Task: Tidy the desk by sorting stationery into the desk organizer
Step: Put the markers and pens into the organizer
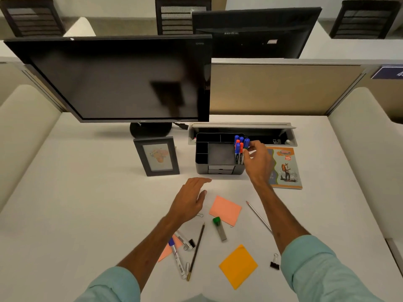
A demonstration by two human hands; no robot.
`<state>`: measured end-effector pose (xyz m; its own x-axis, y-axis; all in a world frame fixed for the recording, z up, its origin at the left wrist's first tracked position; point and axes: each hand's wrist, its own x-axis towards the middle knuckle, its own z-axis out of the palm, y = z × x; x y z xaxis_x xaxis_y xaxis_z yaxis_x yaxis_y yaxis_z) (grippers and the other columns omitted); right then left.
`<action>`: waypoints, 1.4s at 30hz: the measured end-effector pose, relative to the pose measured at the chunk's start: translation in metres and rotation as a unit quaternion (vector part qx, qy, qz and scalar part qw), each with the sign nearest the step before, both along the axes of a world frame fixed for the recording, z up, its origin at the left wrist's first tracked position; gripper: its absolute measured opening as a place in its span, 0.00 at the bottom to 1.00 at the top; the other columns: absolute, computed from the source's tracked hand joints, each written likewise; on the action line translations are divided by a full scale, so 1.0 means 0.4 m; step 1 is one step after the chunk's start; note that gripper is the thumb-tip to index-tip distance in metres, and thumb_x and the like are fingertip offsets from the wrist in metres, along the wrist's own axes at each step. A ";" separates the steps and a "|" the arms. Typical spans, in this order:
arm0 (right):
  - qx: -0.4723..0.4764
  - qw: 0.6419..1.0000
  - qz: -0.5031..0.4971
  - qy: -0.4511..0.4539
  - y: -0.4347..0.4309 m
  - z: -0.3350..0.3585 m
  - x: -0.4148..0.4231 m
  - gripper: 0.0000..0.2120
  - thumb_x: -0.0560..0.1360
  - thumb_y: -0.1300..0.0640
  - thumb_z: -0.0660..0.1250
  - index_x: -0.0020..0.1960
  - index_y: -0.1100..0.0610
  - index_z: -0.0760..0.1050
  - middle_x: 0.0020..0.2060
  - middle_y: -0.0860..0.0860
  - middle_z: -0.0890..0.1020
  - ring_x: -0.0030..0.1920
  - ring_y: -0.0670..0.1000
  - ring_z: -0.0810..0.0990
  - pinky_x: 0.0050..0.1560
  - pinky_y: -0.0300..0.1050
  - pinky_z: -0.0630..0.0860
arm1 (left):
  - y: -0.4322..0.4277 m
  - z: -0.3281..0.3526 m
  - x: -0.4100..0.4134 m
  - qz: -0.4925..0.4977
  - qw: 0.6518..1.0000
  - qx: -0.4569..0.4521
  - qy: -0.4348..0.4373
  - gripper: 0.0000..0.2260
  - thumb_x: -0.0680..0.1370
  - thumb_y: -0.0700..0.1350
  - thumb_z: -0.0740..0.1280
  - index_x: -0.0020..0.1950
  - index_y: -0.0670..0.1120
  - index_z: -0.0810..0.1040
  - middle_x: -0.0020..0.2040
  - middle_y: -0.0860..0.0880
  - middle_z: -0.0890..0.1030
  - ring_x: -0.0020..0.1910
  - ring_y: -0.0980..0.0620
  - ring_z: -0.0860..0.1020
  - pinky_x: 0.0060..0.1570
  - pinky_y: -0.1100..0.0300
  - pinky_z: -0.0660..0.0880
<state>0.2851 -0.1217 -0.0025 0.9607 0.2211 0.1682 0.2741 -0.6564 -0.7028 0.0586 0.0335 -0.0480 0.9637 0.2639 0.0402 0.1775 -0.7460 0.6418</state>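
Observation:
A black desk organizer [214, 153] stands behind the scattered stationery, with several blue and red capped markers [239, 149] upright in its right compartment. My right hand [258, 162] is at that compartment, fingers pinched on a blue-capped marker [246, 143]. My left hand [190, 198] hovers open, palm down, over the desk in front of the organizer. Loose on the desk lie a blue-capped marker [177, 256], a black-capped marker [185, 240], a dark pencil [196, 251], a silver pencil [259, 216], a green-capped lead case [219, 228], pink sticky notes [225, 210], an orange sticky note [238, 266] and a binder clip [274, 262].
A picture frame [156, 156] stands left of the organizer and a colourful notebook [285, 168] lies to its right. A dark monitor [117, 79] on its stand fills the back left. An open cable tray [242, 134] runs behind the organizer. Paper clips [187, 266] lie near the markers.

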 end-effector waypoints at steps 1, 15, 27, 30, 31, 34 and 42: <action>0.000 1.000 -0.002 0.003 -0.001 -0.005 0.002 0.11 0.79 0.53 0.73 0.59 0.54 0.77 0.52 0.52 0.84 0.47 0.52 0.84 0.36 0.38 0.72 | 0.004 -0.002 -0.005 0.002 1.000 -0.001 0.001 0.17 0.86 0.48 0.61 0.76 0.54 0.70 0.72 0.55 0.74 0.72 0.55 0.69 0.72 0.53 0.69; 0.094 0.995 -0.044 -0.002 -0.048 -0.007 -0.143 0.12 0.81 0.61 0.69 0.63 0.52 0.77 0.51 0.49 0.83 0.45 0.48 0.81 0.38 0.42 0.80 | 0.042 0.000 -0.111 0.072 0.997 0.007 0.007 0.16 0.84 0.45 0.64 0.72 0.54 0.74 0.70 0.55 0.76 0.70 0.56 0.70 0.70 0.60 0.67; 0.050 0.990 0.098 0.088 -0.043 -0.062 -0.399 0.17 0.80 0.64 0.66 0.65 0.48 0.76 0.48 0.44 0.85 0.46 0.46 0.83 0.44 0.43 0.81 | 0.014 -0.024 -0.343 0.249 0.957 0.009 0.149 0.09 0.77 0.42 0.68 0.54 0.55 0.78 0.50 0.56 0.80 0.52 0.52 0.78 0.46 0.55 0.78; 0.037 0.987 0.126 0.098 -0.046 -0.064 -0.437 0.18 0.79 0.63 0.66 0.64 0.45 0.75 0.47 0.42 0.84 0.46 0.43 0.82 0.41 0.39 0.79 | -0.001 -0.032 -0.371 0.295 0.936 -0.027 0.191 0.09 0.75 0.49 0.71 0.52 0.54 0.74 0.47 0.54 0.80 0.49 0.51 0.79 0.44 0.52 0.79; 0.037 0.985 0.132 0.103 -0.047 -0.063 -0.447 0.18 0.79 0.63 0.66 0.64 0.45 0.75 0.47 0.42 0.84 0.45 0.42 0.81 0.41 0.37 0.77 | -0.007 -0.030 -0.376 0.301 0.931 -0.034 0.205 0.10 0.75 0.51 0.71 0.53 0.54 0.73 0.45 0.54 0.80 0.47 0.50 0.79 0.44 0.52 0.79; 0.032 0.983 0.135 0.118 -0.047 -0.054 -0.467 0.17 0.80 0.64 0.65 0.65 0.47 0.76 0.47 0.42 0.83 0.41 0.38 0.79 0.40 0.31 0.71 | -0.037 -0.016 -0.380 0.308 0.922 -0.031 0.232 0.15 0.77 0.55 0.70 0.56 0.51 0.69 0.40 0.53 0.78 0.39 0.49 0.79 0.35 0.55 0.73; 0.018 0.982 0.144 0.123 -0.047 -0.044 -0.475 0.16 0.81 0.62 0.66 0.66 0.49 0.76 0.48 0.43 0.82 0.43 0.37 0.78 0.41 0.33 0.71 | -0.100 -0.017 -0.368 0.306 0.919 -0.033 0.248 0.23 0.77 0.51 0.72 0.62 0.48 0.62 0.40 0.50 0.78 0.34 0.51 0.78 0.29 0.59 0.70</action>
<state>0.0952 -0.1404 -0.0200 0.8716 0.4880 -0.0478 0.2648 -0.5506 -0.7917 -0.0884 -0.0063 -0.0549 0.5294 0.7488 -0.3987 0.8335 -0.3718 0.4086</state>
